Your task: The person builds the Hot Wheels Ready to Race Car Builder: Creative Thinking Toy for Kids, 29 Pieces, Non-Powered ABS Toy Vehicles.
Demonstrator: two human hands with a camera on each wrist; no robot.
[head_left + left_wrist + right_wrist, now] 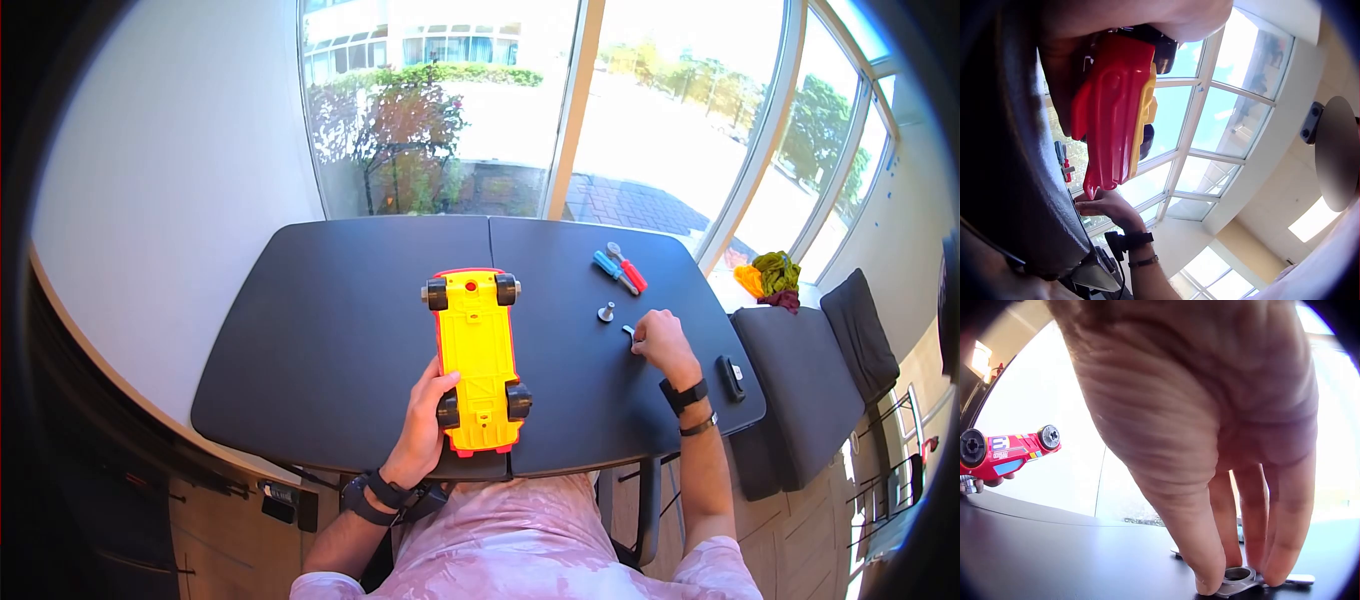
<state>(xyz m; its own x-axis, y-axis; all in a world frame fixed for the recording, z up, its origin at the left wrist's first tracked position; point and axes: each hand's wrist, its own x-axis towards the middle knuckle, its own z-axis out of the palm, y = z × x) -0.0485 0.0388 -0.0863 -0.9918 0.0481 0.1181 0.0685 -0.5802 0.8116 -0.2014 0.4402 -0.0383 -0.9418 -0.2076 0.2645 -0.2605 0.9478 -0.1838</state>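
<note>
A toy car with a yellow underside (477, 350) is held bottom-up over the table by my left hand (420, 425), its thumb on the car's edge. The car's red body (1113, 115) fills the middle of the left wrist view, and its red side (1010, 453) shows at the left of the right wrist view. My right hand (665, 348) is lowered to the tabletop, fingertips pinching a small flat metal tool (1238, 587) with a ring-shaped end. Just beyond that hand stands a small grey metal piece (606, 312).
Toward the back right of the black table (330, 330) lie a blue-handled tool (612, 268) and a red-handled tool (632, 275). A black object (732, 379) rests near the right edge. Coloured cloths (778, 276) lie beyond, near a dark chair (800, 390).
</note>
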